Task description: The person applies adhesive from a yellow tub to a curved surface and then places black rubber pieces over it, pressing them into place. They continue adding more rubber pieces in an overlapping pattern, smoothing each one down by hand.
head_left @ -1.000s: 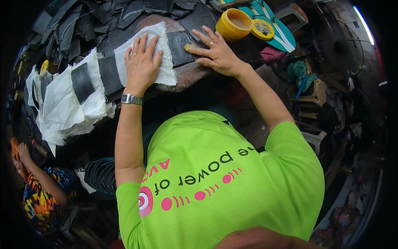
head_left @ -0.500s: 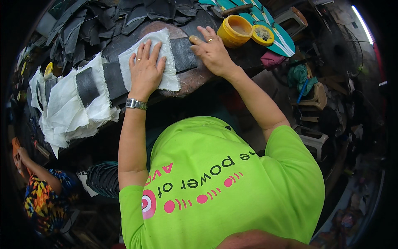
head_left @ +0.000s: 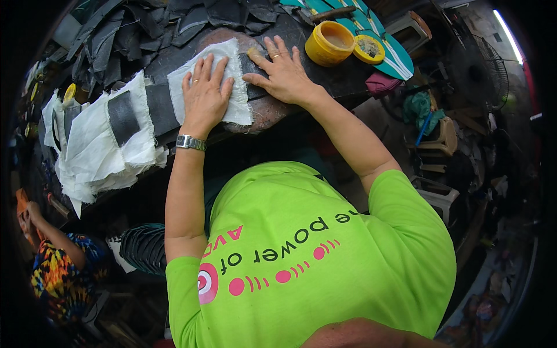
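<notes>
On the table [head_left: 339, 80], my left grip [head_left: 206, 98] lies flat, fingers slightly spread, on a frayed white cloth [head_left: 237, 110] that lies partly over a brown slab [head_left: 268, 111]; just beside it my right grip [head_left: 284, 75] is spread wide over a black strip [head_left: 255, 92], whether pressing I cannot tell. Near it stands a yellow pot [head_left: 325, 51]; leftward, more white cloths [head_left: 96, 145] overlap black pieces [head_left: 123, 119]

Left hand [head_left: 207, 90] and right hand [head_left: 284, 72] evenly lit, fairly sharp. White strip [head_left: 509, 36] glares far right of them. Deep shadow just below both. Fisheye bends outer edges; corners black.
</notes>
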`<state>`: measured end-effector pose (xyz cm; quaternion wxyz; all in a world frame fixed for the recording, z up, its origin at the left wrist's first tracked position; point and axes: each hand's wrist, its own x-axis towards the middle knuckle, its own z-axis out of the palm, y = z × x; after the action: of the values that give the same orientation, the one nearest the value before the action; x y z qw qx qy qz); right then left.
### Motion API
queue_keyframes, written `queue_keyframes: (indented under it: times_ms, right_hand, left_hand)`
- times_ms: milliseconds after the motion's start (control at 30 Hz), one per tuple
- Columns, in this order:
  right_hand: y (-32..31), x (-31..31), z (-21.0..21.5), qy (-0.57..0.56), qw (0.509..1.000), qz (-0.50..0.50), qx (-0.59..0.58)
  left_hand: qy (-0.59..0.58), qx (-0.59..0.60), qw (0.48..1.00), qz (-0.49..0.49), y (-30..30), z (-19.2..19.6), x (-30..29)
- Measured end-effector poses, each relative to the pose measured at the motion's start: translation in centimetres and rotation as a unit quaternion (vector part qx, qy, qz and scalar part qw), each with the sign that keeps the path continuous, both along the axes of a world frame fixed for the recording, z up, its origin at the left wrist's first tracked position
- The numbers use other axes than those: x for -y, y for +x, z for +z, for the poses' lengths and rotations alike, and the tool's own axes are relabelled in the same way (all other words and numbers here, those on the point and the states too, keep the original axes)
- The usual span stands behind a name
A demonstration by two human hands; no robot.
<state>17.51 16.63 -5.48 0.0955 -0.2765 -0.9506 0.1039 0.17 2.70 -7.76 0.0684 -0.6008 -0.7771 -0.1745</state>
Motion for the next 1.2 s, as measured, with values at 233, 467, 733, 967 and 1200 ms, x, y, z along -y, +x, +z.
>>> queue_keyframes:
  times_ms: [233,467,733,967,1200]
  right_hand:
    - [0.5,0.3,0.3,-0.032,0.998,-0.057,0.005]
    - [0.1,0.9,0.5,-0.055,0.995,-0.076,-0.024]
    - [1.2,-0.2,-0.1,-0.090,0.988,-0.095,-0.081]
    - [0.6,-2.9,-0.5,-0.227,0.919,0.001,-0.321]
    - [0.2,-2.0,6.1,-0.479,0.787,0.136,-0.363]
  left_hand:
    - [0.011,0.058,0.998,-0.030,-0.7,1.3,0.5]
    - [-0.037,0.198,0.979,-0.014,-3.7,4.6,-1.0]
    - [-0.002,0.061,0.992,0.115,-4.3,4.3,-3.2]
    - [0.086,0.132,0.987,-0.030,-3.0,7.3,-2.1]
    - [0.227,0.203,0.933,-0.194,-0.4,13.7,2.7]
